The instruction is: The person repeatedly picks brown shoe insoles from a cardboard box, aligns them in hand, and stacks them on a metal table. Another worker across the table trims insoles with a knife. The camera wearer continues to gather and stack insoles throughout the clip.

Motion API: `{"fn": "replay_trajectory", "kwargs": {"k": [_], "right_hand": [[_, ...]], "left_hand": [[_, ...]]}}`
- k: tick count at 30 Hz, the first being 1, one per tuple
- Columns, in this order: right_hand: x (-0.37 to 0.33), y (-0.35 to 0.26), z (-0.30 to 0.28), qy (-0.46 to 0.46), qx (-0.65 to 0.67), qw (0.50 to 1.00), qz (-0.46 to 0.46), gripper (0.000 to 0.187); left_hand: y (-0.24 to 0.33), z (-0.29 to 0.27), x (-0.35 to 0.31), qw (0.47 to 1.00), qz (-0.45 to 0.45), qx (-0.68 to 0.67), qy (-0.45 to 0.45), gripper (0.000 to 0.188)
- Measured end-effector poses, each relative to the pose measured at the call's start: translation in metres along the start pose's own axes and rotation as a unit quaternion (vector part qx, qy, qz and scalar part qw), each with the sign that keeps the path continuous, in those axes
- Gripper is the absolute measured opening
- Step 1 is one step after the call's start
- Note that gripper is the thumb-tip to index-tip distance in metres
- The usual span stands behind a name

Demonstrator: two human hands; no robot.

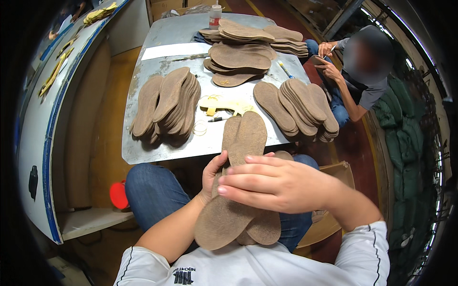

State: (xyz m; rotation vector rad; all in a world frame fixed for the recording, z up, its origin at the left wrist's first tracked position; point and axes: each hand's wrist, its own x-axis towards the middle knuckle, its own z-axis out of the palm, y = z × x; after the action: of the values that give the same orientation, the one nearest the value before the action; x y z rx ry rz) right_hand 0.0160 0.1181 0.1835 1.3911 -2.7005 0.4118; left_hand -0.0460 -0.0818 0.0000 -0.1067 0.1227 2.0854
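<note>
At the centre, the shoe insoles point(224, 221) are speckled brown. The insole stack point(169, 102) at 10 o'clock: brown. Insole-shaped piece point(226, 104) at 12: yellow. Sacks point(403, 143) at 3: dark green. Jeans point(152, 190) at 8: blue.

On a grey surface point(162, 34), stacked brown insoles point(168, 100) flank a yellow cut-out point(233, 104), a marker point(217, 119) just in front.

Single view: fisheye on the wearer's head, left of a side-by-side pair. Faces forward and steeply down, over the shirt point(234, 269) to the worktop point(162, 33). Left hand point(213, 175) and right hand point(284, 183) are close; the worktop's far end is well off. Straight edges bow toward the rim.
</note>
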Motion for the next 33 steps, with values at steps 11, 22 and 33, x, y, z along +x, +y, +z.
{"fn": "replay_trajectory", "kwargs": {"k": [11,22,33], "right_hand": [[-0.016,0.031,-0.008,-0.017,-0.113,0.993,0.024,0.023],[-0.037,0.055,-0.056,-0.026,-0.015,0.987,0.159,0.060],[-0.005,0.091,0.005,-0.060,-0.092,0.993,0.048,0.074]], "left_hand": [[0.005,0.008,-0.017,0.999,0.014,-0.004,-0.028,0.073],[0.000,0.020,-0.004,0.997,-0.043,0.050,-0.045,0.081],[-0.013,0.017,-0.005,0.980,-0.128,0.049,-0.147,0.099]]}}
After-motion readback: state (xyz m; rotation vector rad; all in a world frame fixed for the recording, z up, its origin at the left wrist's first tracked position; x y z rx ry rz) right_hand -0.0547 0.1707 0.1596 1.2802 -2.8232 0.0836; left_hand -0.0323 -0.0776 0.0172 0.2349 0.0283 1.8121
